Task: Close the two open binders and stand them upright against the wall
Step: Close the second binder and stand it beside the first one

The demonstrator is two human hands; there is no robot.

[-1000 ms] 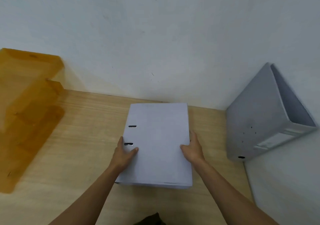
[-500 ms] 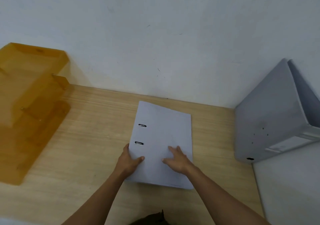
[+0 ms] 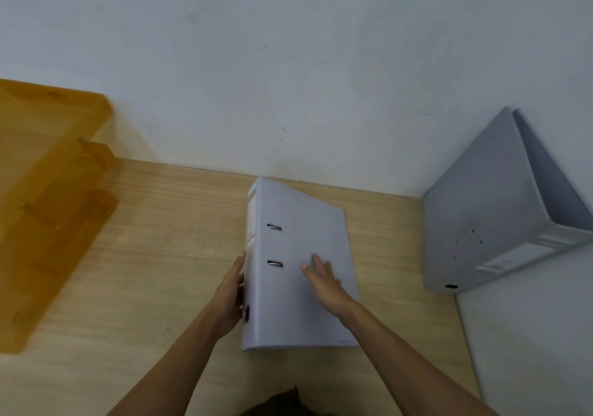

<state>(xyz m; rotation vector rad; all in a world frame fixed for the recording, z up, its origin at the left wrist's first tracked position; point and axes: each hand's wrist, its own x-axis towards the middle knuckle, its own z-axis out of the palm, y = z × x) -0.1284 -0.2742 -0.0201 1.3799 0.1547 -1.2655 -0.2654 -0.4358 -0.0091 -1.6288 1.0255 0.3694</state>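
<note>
A closed pale lilac binder (image 3: 308,239) sits mid-table, tipped up on its right side so its spine faces left and shows. My left hand (image 3: 229,293) presses against the spine's lower part. Flat on the front cover lies my right hand (image 3: 322,279), fingers spread. A second grey binder (image 3: 481,204) leans closed in the right corner against the side wall, spine toward me. The white back wall (image 3: 288,79) rises just behind the lilac binder's far end.
An amber translucent tiered tray (image 3: 48,197) stands at the table's left side against the wall. The wooden table (image 3: 154,255) shows bare surface between the tray and the lilac binder. A white side panel (image 3: 529,335) bounds the table on the right.
The lilac binder has tipped up from flat, its spine side lifted by my left hand. My right hand slid from the right edge onto the cover.
</note>
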